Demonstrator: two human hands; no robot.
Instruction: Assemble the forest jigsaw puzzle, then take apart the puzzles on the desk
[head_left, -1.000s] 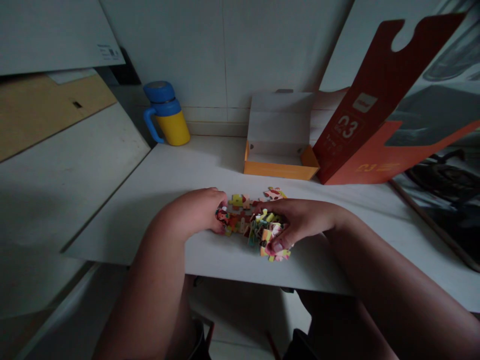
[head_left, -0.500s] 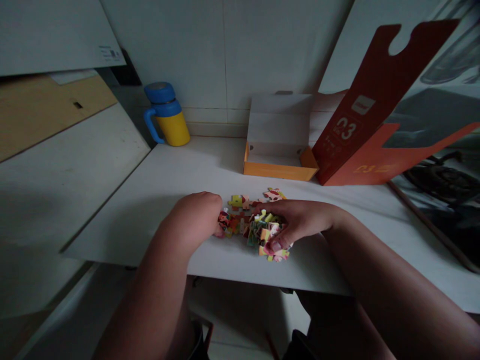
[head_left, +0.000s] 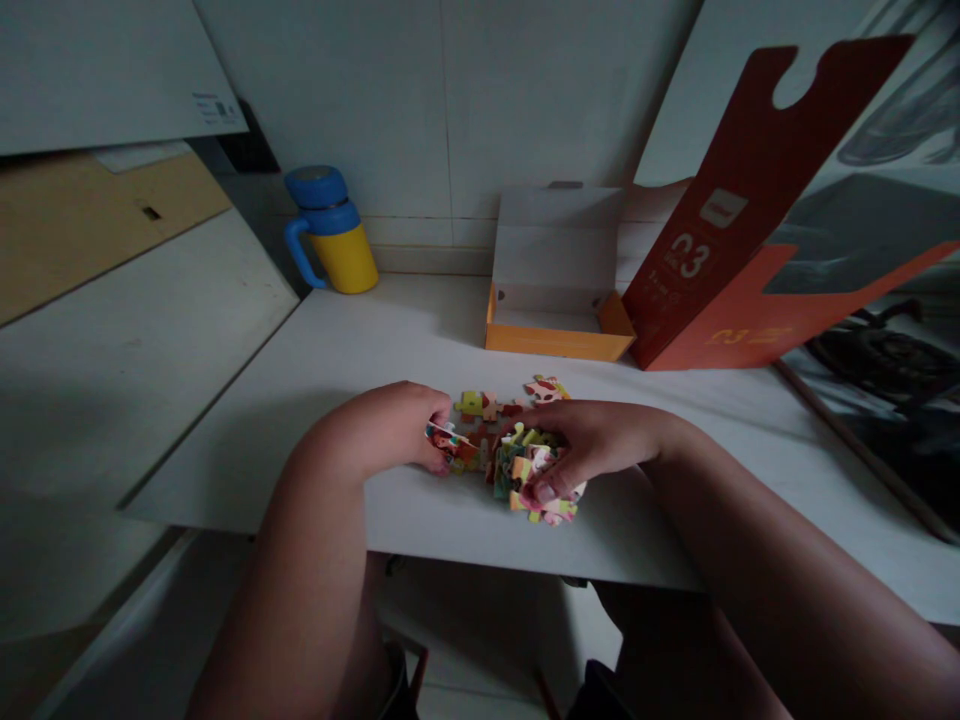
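Several jigsaw puzzle pieces (head_left: 444, 438) in red and dark colours are pinched between the thumb and fingers of my left hand (head_left: 409, 425), just over the white worktop. My right hand (head_left: 604, 440) is curled around a loose heap of puzzle pieces (head_left: 525, 465), pale yellow, green and pink, with the thumb pressing its near side. Between the hands lie more orange and brown pieces (head_left: 472, 452), partly covered. Behind them is a short row of yellow-green and pinkish pieces (head_left: 481, 405), and farther right a spotted cluster (head_left: 546, 389). My palm hides part of the heap.
An orange box (head_left: 559, 343) stands with its lid up behind the pieces. Right of it is a tall red-orange carton (head_left: 697, 300), with a gas burner (head_left: 885, 360) beyond. A blue-and-yellow mug (head_left: 341, 250) stands at the back left. The worktop's front edge (head_left: 480, 562) is close to me.
My left hand has turned, opening its thumb side to view and tilting the pieces it holds. My right hand stays around the heap with barely any shift.
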